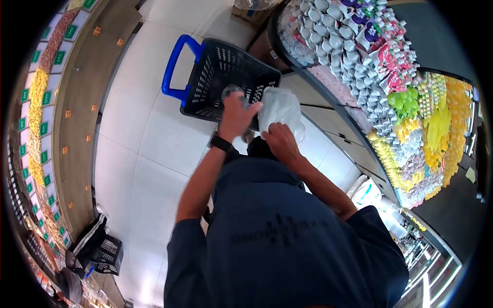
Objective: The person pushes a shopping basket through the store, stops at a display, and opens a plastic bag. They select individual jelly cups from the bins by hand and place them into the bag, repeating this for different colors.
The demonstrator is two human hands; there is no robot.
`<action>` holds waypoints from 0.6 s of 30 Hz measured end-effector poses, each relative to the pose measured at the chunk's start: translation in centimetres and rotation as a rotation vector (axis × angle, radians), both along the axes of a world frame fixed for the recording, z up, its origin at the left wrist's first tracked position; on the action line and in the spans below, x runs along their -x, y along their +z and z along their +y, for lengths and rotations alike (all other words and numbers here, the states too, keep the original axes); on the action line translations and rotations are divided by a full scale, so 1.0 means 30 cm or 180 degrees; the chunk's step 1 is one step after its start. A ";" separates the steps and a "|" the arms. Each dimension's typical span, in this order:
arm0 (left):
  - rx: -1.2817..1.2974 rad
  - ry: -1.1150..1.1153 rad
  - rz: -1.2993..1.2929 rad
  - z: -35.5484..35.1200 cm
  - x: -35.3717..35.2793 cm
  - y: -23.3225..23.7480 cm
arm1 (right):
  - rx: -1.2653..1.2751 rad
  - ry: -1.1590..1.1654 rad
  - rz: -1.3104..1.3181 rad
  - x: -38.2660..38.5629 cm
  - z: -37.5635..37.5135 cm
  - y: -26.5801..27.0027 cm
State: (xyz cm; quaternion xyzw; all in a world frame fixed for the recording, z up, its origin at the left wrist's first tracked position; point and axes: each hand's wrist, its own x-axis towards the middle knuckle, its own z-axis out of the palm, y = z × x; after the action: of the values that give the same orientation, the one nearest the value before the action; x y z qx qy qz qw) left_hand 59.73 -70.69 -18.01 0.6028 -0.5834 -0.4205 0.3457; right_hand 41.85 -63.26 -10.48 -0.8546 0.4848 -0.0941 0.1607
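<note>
A black shopping basket (205, 77) with a blue handle (167, 77) stands on the floor in front of me. Over its near side is my left hand (239, 115), thumb spread away from the fingers and a black band on the wrist. Just past its fingertips, inside the basket, sits a round clear object (230, 89), partly covered by the hand. My right hand (281, 139) has its fingers closed on the lower edge of a translucent plastic bag (280, 108). That bag hangs at the basket's right corner and overlaps its rim in this view.
To the right curves a display counter (328, 97) heaped with small packaged goods (328, 31) in silver, pink and yellow. Along the left runs a wooden shelf unit (87, 77) with bins and green labels. Another black basket (107, 254) and a person (69, 285) are at lower left.
</note>
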 end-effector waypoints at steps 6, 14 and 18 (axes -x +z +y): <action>-0.1286 0.0490 0.0013 0.021 -0.010 -0.181 | -0.0216 0.0068 0.0028 -0.078 0.086 0.140; -0.1492 0.0092 -0.0168 0.103 -0.093 -0.319 | -0.0683 -0.0636 -0.0380 -0.012 0.224 0.213; -0.2711 0.0954 0.2846 0.144 -0.074 -0.190 | -0.0066 -0.2157 -0.0973 0.084 0.331 0.121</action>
State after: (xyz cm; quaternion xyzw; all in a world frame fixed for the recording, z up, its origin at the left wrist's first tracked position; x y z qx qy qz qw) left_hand 61.95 -66.37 -23.70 0.5288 -0.0736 -0.7738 0.3409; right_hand 39.32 -53.32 -6.85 -0.6200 0.7115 -0.2636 0.1996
